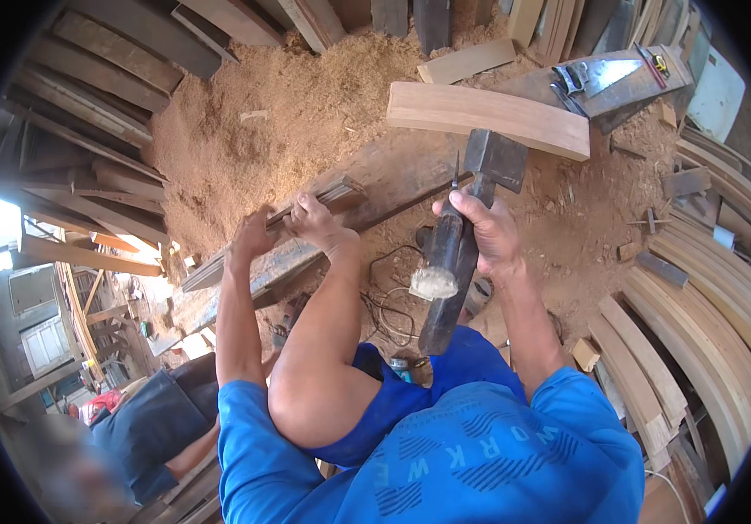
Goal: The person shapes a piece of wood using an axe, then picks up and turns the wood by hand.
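My right hand [491,234] is wrapped round a dark wooden mallet [496,160], its block head up and its handle slanting down toward my lap. In the same grip lies a chisel [452,240], with a thin blade pointing away from me and a pale, battered butt toward me. At the left, my left hand [253,236] is closed over the edge of a narrow wooden board [341,194]. My bare foot [316,223] presses on that board beside the hand. Beneath them runs a thick, worn plank [402,175].
A curved pale wood piece [489,118] lies across the plank's far end. A handsaw [611,77] and other tools rest on a block at the far right. Shavings [297,96] cover the ground. Curved timbers [699,297] are stacked right. Another person [153,428] is at the lower left.
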Tool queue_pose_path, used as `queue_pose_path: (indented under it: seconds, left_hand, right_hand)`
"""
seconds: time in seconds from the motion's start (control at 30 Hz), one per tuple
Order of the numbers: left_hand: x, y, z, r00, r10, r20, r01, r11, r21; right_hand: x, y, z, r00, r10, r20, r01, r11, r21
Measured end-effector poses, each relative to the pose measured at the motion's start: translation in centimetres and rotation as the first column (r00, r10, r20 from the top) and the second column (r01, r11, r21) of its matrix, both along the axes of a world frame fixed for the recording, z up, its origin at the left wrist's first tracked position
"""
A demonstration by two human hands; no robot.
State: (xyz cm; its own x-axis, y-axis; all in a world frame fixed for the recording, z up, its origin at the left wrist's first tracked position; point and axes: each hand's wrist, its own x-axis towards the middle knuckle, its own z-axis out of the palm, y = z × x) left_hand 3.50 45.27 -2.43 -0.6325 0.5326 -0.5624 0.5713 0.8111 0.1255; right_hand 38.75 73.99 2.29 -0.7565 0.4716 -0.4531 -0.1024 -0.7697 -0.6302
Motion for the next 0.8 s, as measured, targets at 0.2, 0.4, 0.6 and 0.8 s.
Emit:
queue_pose_path:
  seconds: [0.2,0.4,0.6,0.8]
  left_hand:
    - [12.0,14.6,10.4,0.744,-0.657,-0.123,0.582,0.546,0.602]
    - [13.7,19.8,10.1,0.686,-0.704,0.185,-0.002,0.252,0.968]
    - [8.2,22.0,8.7,0.899,-0.324,0.293,-0.232,0.216,0.949]
    - [7.0,22.2,5.9,0.940,-0.212,0.267,-0.200,0.292,0.935]
  right_hand:
    - [-3.3,0.2,-2.1,0.996,-0.078,0.033,0.081,0.990,-0.118]
    - [-6.3,-1.5,-2.4,0.995,-0.052,-0.090,0.061,0.992,0.107]
    - [-6.4,-0.2,4.5,0.997,0.076,0.024,-0.079,0.909,0.408]
    - [-5.7,1.0,8.3,0.992,0.049,-0.120,0.043,0.748,0.663]
